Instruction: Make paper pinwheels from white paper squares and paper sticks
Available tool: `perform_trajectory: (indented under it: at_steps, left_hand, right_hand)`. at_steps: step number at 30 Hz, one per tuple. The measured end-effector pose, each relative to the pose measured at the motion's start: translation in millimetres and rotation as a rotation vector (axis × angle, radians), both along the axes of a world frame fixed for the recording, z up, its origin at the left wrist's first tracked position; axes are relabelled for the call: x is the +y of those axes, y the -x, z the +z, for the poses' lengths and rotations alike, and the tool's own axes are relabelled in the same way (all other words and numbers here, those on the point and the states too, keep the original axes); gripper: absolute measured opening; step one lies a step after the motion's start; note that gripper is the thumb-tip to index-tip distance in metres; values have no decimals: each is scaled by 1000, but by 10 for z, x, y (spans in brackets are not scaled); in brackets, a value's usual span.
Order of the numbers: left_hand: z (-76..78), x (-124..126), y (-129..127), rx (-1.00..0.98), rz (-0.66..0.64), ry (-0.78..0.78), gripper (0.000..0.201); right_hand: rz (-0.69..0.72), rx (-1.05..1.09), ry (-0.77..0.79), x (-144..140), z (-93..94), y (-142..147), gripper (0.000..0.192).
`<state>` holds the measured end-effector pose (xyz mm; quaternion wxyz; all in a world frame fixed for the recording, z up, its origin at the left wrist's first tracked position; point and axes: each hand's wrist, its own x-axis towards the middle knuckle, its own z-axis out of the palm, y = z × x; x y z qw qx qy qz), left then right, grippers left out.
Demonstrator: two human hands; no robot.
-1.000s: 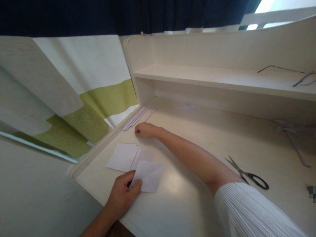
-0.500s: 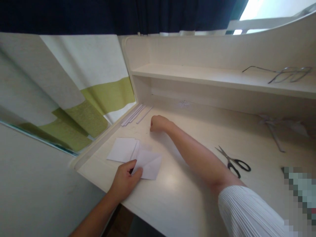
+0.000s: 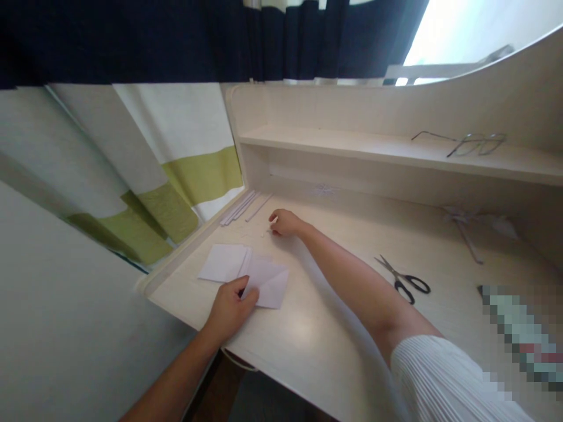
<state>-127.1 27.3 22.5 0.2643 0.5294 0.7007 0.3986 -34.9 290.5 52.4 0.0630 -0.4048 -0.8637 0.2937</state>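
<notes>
My left hand point(image 3: 231, 308) pinches the near left edge of a creased white paper square point(image 3: 271, 286), which lies low over the desk. Beside it rests a small stack of white paper squares point(image 3: 222, 262). Farther back, my right hand point(image 3: 284, 224) is closed at the fingertips on a small white piece, too tiny to make out well. Little white scraps point(image 3: 263, 235) lie on the desk just left of those fingers. Thin rolled paper sticks point(image 3: 240, 209) lie together near the left border, with a single paper stick point(image 3: 258, 208) apart from them.
Black-handled scissors point(image 3: 402, 280) lie partly spread right of my right forearm. A paper piece on a stick point(image 3: 468, 234) and a white star-like paper shape point(image 3: 324, 189) sit toward the back. Glasses point(image 3: 470, 143) rest on the shelf point(image 3: 334, 140). A pixelated object point(image 3: 519, 334) is at right.
The view has shifted a little. My right fingers have turned and now show a small white piece between them. My left hand keeps its hold on the paper square.
</notes>
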Motion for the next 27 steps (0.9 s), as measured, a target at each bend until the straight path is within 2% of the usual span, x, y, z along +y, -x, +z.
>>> perform_trajectory:
  at_steps: [3, 7, 13, 15, 18, 22, 27]
  left_hand:
    - [-19, 4, 4, -7, -7, -5, 26]
    - [-46, 9, 6, -14, -24, -16, 27]
    - [-73, 13, 7, -28, -15, -30, 26]
    - [-92, 17, 11, -37, -28, -30, 25]
    - [-118, 22, 20, -25, -42, -36, 24]
    - [-86, 22, 13, -19, -32, -40, 25]
    - [15, 77, -72, -144, -54, -13, 26]
  right_hand:
    - [-27, 35, 47, -23, 23, -24, 55]
    - [-39, 49, 84, -70, 82, -100, 60]
    - [-56, 83, 123, -110, 284, -120, 69]
    - [-79, 98, 130, -113, 346, -112, 65]
    - [-110, 149, 140, -145, 381, -168, 46]
    - [-154, 295, 155, -305, 287, -495, 26]
    - [-240, 321, 216, -727, 66, -1310, 16]
